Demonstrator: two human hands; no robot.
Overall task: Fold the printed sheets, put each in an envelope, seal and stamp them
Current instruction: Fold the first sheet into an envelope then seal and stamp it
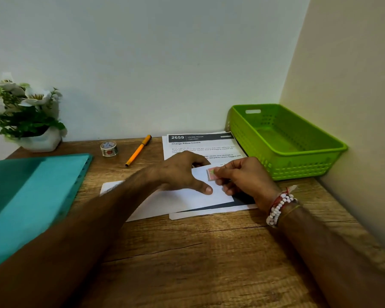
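Head view: pressing with the spread left hand (182,174) on the white envelope (178,203), atop the printed sheets (200,150), apparently to steady it. Pinching a stamp (212,173) in the right hand (242,176) over the envelope's right end, likely for sticking. Nearby: green basket (333,150), sticker roll (108,148), pen (138,150), teal folder (31,185), all apart, not obstructing.

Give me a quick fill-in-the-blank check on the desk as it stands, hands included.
1. The right hand pinches a small ____ stamp over the white paper envelope.
2. The left hand presses that envelope down on the printed white sheets, beside the ____ plastic basket.
3. Inside that basket, ____ is visible.
4. The slim ____ pen with a black cap lies left of the sheets.

Missing words: pink; green; nothing; orange.
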